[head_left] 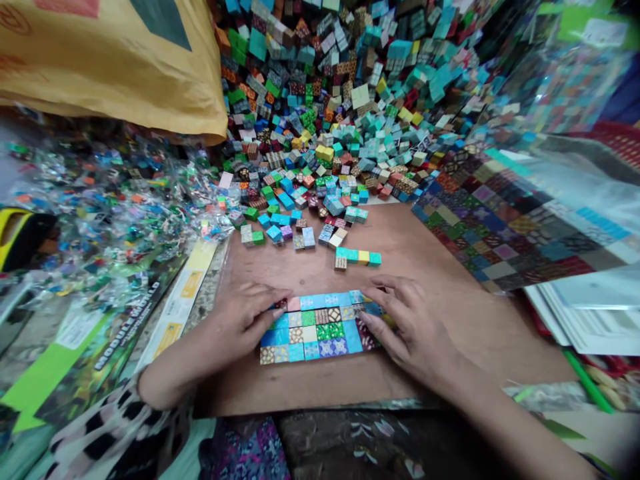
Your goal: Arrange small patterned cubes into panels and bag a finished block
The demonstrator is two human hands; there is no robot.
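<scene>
Centrally, block rows (317, 328) lie between hands (239, 321) (417, 325), fingers (384, 303) parted, touching either end.

Single head-height view, forward and downward, from the near side, close above the block panel (310, 333).

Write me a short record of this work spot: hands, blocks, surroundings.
Left hand: touching the left end of the patterned cube array
Right hand: touching the array's right end
Array: four rows, lying on a brown board
Other cubes: a teal-and-yellow strip beyond the array, a large heap farther back
Left side: plastic-wrapped small pieces, "MODULE WORLD" printed item
Right side: bagged patterned cubes
</scene>
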